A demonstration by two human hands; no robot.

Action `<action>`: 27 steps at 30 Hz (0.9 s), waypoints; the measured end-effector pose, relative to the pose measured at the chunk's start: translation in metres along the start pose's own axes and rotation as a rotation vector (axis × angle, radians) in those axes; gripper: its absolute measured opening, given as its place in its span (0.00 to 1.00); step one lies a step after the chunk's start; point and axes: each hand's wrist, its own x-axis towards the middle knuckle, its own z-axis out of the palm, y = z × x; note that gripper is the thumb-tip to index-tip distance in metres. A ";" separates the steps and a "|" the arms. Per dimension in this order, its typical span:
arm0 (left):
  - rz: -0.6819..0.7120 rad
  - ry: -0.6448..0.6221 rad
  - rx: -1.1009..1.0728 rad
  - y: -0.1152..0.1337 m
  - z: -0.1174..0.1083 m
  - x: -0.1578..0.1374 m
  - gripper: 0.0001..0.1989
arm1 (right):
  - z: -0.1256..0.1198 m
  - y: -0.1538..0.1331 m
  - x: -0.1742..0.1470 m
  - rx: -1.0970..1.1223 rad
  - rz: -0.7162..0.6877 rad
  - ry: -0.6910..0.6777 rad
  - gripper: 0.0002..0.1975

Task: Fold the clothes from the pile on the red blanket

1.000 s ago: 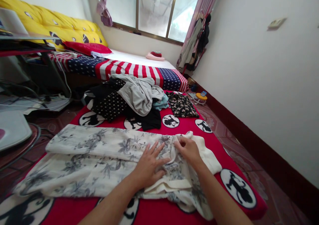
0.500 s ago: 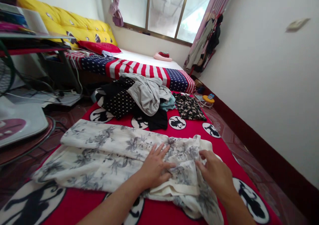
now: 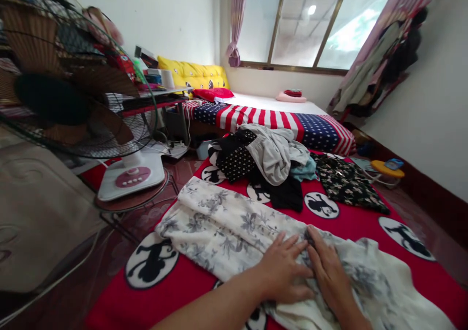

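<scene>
The cream cotton garment printed with grey flowers (image 3: 234,225) lies spread flat along the near part of the red blanket patterned with black-and-white cartoon circles (image 3: 351,223), its long body running away to the left and its looser, bunched end trailing off to the right. It looks to be laid out this way so the cloth can be pressed smooth against a flat surface. Both hands rest on top of it, side by side and touching. The left hand (image 3: 283,271) is palm down with its fingers (image 3: 288,244) flat and slightly spread, pinning the fabric rather than gripping it. The right hand (image 3: 329,271) lies just beside it, fingers straight and close together, also pressing down and closed on nothing; a crease runs under its fingertips.

Further up the blanket sits a heap of unfolded clothes: a black polka-dot piece (image 3: 236,162), a rumpled grey shirt (image 3: 274,152) on top, and a scrap of teal. To the right, apart from the heap, a dark floral garment (image 3: 347,184) lies flat on its own. Beyond is a bed with a stars-and-stripes cover (image 3: 278,118) under the window. On the left an electric fan with a white base (image 3: 131,174) stands on a low round stand.
</scene>
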 end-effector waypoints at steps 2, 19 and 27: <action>-0.045 0.052 -0.028 -0.007 0.000 -0.003 0.21 | 0.000 0.004 -0.002 -0.026 -0.039 0.003 0.25; -0.814 0.761 0.540 -0.066 -0.152 -0.211 0.12 | 0.001 0.010 0.000 -0.133 -0.193 0.032 0.23; -1.134 0.552 0.704 -0.048 -0.131 -0.237 0.17 | 0.002 0.015 0.001 -0.136 -0.219 0.025 0.22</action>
